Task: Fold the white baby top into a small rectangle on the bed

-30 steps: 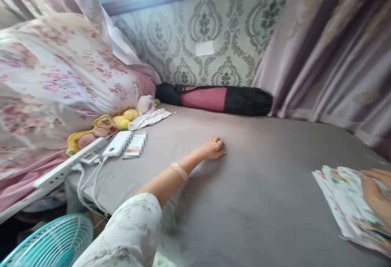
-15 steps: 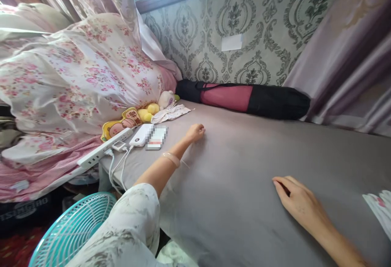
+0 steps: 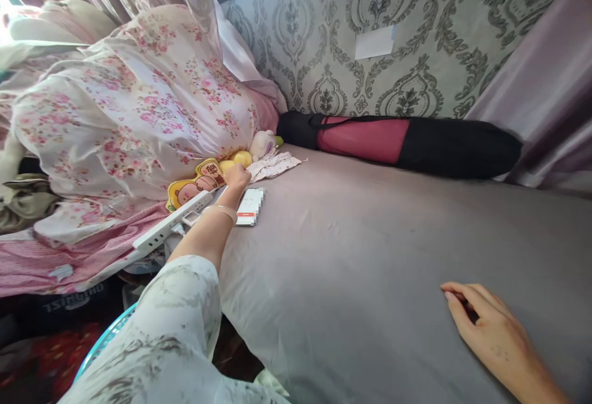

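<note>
My left hand (image 3: 238,178) reaches to the bed's left edge, over the spot beside a small white device with a blurred face (image 3: 250,206). Its fingers curl downward and away from me, so what they touch is hidden. A pale bracelet sits on that wrist. A white power strip (image 3: 166,229) lies just left of the forearm. My right hand (image 3: 490,330) rests on the grey bed sheet (image 3: 370,250) at the lower right, fingers loosely extended and holding nothing.
A floral quilt (image 3: 139,102) is heaped on the left, with a yellow plush toy (image 3: 194,183) and a small floral cloth (image 3: 276,166) at its foot. A long black and pink bag (image 3: 402,145) lies along the wallpapered wall. A teal fan (image 3: 99,354) stands below the bed edge.
My left hand slid left across the sheet to the devices by the power strip. My right hand left the printed papers, which are now out of view, and rests on the sheet.
</note>
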The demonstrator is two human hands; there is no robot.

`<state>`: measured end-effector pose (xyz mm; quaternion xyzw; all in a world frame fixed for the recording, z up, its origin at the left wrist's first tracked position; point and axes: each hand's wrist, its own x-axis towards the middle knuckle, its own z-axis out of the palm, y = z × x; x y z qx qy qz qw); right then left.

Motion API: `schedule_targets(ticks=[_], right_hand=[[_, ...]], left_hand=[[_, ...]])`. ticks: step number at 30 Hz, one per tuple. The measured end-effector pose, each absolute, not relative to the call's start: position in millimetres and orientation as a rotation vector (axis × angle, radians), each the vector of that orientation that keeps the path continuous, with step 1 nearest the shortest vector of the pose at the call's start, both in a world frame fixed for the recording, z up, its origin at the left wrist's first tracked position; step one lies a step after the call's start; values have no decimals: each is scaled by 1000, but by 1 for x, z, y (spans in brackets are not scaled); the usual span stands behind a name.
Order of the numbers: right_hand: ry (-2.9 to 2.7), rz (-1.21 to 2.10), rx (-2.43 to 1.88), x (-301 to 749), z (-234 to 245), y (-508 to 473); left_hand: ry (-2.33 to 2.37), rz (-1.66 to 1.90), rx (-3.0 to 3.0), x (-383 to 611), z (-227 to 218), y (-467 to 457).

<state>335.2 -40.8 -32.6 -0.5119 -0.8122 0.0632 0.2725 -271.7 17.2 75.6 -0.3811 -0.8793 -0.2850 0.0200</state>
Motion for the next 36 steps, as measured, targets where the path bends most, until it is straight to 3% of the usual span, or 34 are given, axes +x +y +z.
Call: schedule_targets(ticks=[7, 22, 36], right_hand=[[-2176, 200, -1427, 333, -26, -43], [-2170, 146, -1400, 333, -29, -40], [-2182, 158, -1412, 325, -19, -48]], left_hand=[[-2827, -1153, -730, -300, 64, 15], [-2862, -1359, -580, -292, 55, 44], [-2209, -2508, -1079, -225, 118, 112]])
